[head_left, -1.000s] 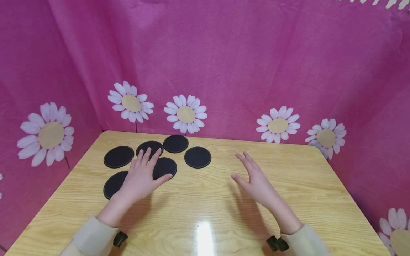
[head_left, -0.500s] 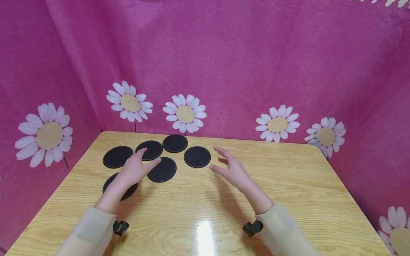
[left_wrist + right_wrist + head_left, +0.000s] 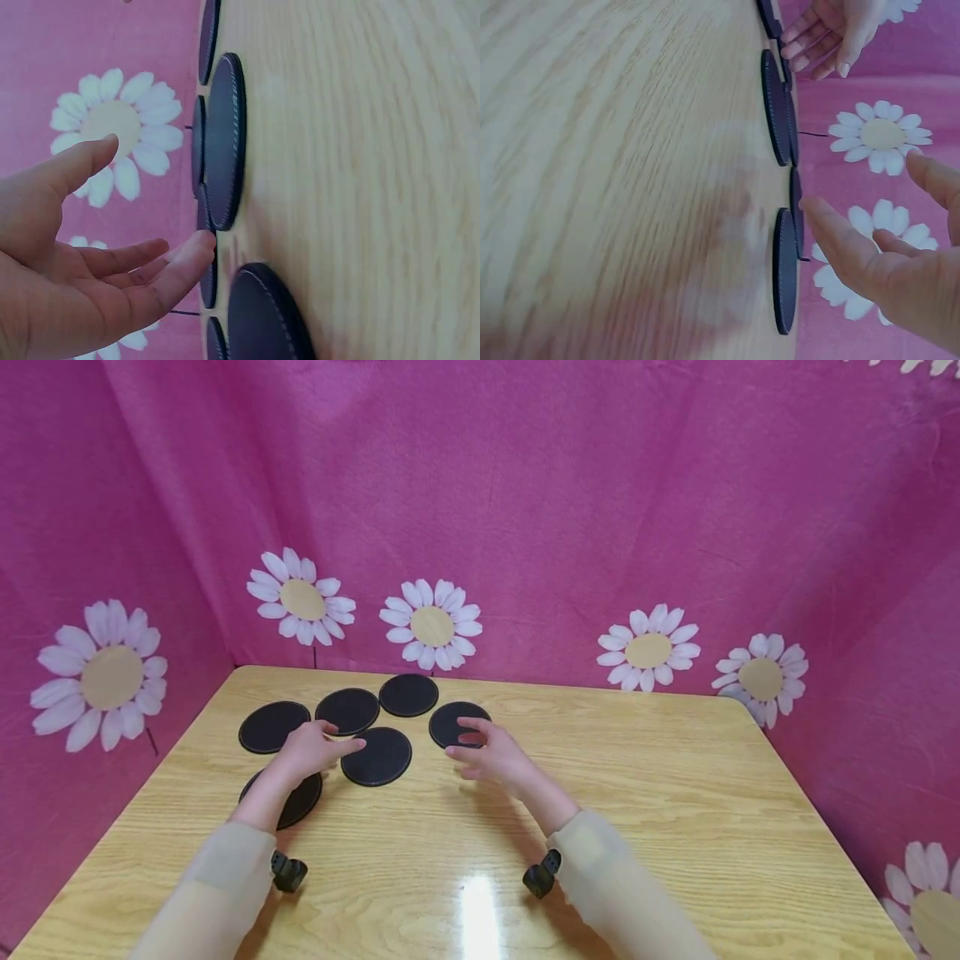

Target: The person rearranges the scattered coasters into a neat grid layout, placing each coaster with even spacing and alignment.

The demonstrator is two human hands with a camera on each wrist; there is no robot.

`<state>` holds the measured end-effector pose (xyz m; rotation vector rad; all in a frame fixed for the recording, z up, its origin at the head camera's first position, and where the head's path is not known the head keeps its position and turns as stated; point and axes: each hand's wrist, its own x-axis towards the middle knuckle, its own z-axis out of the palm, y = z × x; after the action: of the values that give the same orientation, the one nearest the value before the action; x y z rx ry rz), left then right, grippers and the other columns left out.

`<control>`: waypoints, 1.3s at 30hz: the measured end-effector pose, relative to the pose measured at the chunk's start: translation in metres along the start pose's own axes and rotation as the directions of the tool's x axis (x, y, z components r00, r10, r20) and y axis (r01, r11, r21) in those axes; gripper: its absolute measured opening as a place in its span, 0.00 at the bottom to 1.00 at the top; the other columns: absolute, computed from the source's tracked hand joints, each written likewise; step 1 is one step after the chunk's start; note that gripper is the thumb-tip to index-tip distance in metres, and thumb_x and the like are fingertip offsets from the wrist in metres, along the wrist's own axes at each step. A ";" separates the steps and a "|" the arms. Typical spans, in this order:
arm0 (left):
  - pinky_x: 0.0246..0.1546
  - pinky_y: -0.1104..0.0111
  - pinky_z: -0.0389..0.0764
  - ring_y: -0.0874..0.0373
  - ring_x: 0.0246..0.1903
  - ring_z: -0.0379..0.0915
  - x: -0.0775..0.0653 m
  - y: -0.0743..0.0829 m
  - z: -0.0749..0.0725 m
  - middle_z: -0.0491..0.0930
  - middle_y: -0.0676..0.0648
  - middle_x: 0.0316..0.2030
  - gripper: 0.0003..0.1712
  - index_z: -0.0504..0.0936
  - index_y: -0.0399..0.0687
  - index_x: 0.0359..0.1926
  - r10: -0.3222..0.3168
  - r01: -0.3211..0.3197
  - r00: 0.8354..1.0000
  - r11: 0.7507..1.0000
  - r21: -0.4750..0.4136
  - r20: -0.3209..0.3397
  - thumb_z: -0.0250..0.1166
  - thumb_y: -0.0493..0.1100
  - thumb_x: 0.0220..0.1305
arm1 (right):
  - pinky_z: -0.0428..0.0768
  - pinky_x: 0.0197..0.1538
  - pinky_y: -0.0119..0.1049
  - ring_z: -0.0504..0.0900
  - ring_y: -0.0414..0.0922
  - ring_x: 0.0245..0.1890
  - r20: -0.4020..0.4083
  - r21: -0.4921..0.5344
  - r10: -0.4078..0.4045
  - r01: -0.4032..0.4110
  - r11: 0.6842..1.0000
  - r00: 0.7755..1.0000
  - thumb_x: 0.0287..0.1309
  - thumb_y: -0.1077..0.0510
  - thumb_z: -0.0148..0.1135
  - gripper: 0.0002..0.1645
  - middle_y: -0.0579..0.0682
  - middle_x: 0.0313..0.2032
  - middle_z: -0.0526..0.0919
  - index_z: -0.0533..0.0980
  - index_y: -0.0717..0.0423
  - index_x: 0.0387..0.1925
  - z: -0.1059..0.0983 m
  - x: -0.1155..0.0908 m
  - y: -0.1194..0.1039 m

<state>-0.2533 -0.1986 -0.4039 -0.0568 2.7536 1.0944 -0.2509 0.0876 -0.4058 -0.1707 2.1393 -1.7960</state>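
Note:
Several round black coasters with stitched edges lie flat on the wooden table. In the head view, my left hand (image 3: pixel 309 752) hovers among the left ones, its thumb over the edge of the middle coaster (image 3: pixel 378 757). The near-left coaster (image 3: pixel 303 797) is partly covered by my left wrist. My right hand (image 3: pixel 491 756) is over the near-right part of the rightmost coaster (image 3: pixel 448 718). Both hands have loosely bent fingers and hold nothing. In the left wrist view, a fingertip overlaps a coaster's edge; whether it touches cannot be told. The right wrist view shows spread right-hand fingers (image 3: pixel 840 240).
Three more coasters lie farther back: far left (image 3: pixel 273 727), rear left (image 3: pixel 347 710) and rear middle (image 3: pixel 408 694). A pink cloth (image 3: pixel 525 527) with daisies hangs behind and beside the wooden table (image 3: pixel 675 802). Small black devices (image 3: pixel 288 871) sit at both cuffs.
My right hand has swung left, from bare table to over the rightmost coaster. My left hand has drawn back slightly and lower, its fingers now more bent. The coasters have stayed in place.

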 end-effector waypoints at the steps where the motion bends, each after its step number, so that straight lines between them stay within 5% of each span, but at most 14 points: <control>1: 0.36 0.63 0.79 0.50 0.33 0.79 0.001 -0.002 0.000 0.79 0.33 0.40 0.44 0.64 0.24 0.60 -0.014 0.014 1.000 0.999 -0.032 0.012 0.65 0.57 0.57 | 0.81 0.46 0.48 0.79 0.58 0.48 0.011 0.010 0.015 -0.015 1.000 1.000 0.56 0.63 0.64 0.37 0.64 0.52 0.73 0.61 0.59 0.67 0.002 0.002 0.000; 8: 0.37 0.63 0.83 0.52 0.33 0.79 0.006 -0.011 0.001 0.73 0.31 0.46 0.40 0.65 0.23 0.56 -0.082 0.095 0.993 0.981 -0.170 0.079 0.67 0.52 0.57 | 0.82 0.44 0.48 0.80 0.61 0.46 0.076 0.041 0.099 -0.103 0.994 0.992 0.57 0.63 0.63 0.37 0.59 0.43 0.77 0.60 0.65 0.66 0.016 0.021 0.007; 26: 0.38 0.62 0.83 0.53 0.35 0.79 0.012 -0.010 0.002 0.74 0.34 0.44 0.35 0.65 0.22 0.56 -0.124 0.154 0.981 0.966 -0.207 0.148 0.69 0.42 0.56 | 0.81 0.45 0.49 0.82 0.57 0.46 0.065 0.158 0.152 -0.161 0.974 0.986 0.58 0.65 0.59 0.34 0.65 0.56 0.73 0.59 0.68 0.64 0.040 0.038 0.015; 39: 0.32 0.66 0.83 0.57 0.31 0.76 0.021 -0.011 0.009 0.73 0.39 0.39 0.32 0.67 0.25 0.53 -0.151 0.180 0.977 0.961 -0.208 0.148 0.70 0.41 0.54 | 0.82 0.44 0.49 0.80 0.46 0.34 0.068 0.174 0.144 -0.154 0.973 0.987 0.58 0.64 0.60 0.32 0.64 0.52 0.78 0.61 0.69 0.62 0.056 0.038 0.015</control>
<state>-0.2711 -0.2003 -0.4213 -0.2328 2.4516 1.3020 -0.2655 0.0266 -0.4350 -0.0144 1.8877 -1.8600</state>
